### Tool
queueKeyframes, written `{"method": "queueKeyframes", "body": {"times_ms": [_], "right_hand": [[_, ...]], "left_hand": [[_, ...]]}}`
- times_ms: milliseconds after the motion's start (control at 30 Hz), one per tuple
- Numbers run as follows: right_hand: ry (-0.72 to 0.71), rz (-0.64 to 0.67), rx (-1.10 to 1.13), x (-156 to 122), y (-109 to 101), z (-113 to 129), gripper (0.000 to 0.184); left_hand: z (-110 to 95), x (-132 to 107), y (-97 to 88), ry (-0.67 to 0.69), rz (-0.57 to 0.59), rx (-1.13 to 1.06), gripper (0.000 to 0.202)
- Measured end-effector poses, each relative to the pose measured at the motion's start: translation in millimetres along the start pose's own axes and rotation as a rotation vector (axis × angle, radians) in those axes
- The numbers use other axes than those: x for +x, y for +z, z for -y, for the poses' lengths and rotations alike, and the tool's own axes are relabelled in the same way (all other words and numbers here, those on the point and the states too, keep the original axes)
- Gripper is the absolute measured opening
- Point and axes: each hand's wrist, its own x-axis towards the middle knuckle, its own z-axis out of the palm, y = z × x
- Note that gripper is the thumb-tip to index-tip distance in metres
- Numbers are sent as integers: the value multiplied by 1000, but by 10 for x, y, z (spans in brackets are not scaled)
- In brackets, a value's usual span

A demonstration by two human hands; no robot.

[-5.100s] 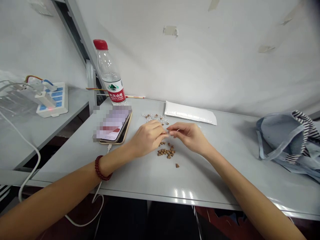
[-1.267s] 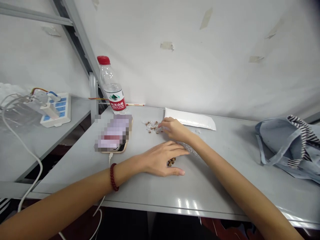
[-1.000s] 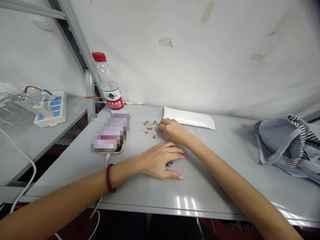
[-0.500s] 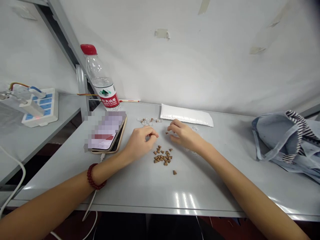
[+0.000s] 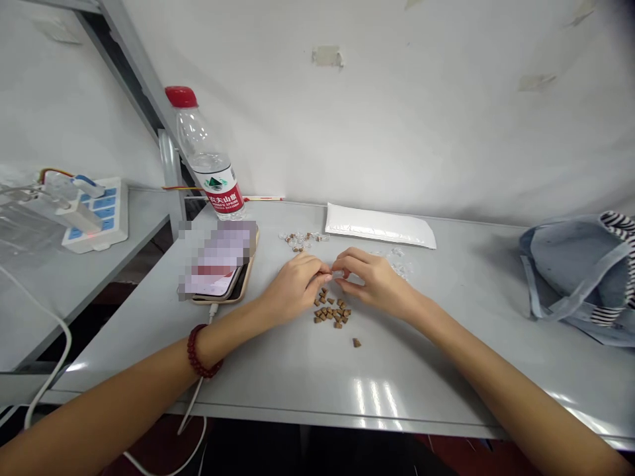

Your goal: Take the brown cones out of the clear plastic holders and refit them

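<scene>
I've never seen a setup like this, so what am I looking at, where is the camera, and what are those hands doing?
This view comes from a camera worn on a person's head, looking forward and down, so the arms reaching in are the wearer's own. No machine is involved. The left hand and right hand meet above a grey table, fingertips together. Anything they hold is too small to make out. Just below them lie small brown pieces, and farther back are small clear pieces. The table also holds a white flat packet, a phone with a blurred screen, a water bottle and a denim bag.
</scene>
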Motion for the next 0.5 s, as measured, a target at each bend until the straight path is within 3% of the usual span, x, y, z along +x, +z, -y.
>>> {"method": "queueKeyframes", "body": {"times_ms": [300,400,500], "right_hand": [[39,24,45,26,-64,61,17],[37,-28,19,30,-121,1,14],[128,-104,13,28,-208,-147,9]], "left_hand": [[-71,7,13,-110,26,42,17],[-80,7,-12,-112,16,22,17],[-70,-7,-44,-113,20,-13,16]]}}
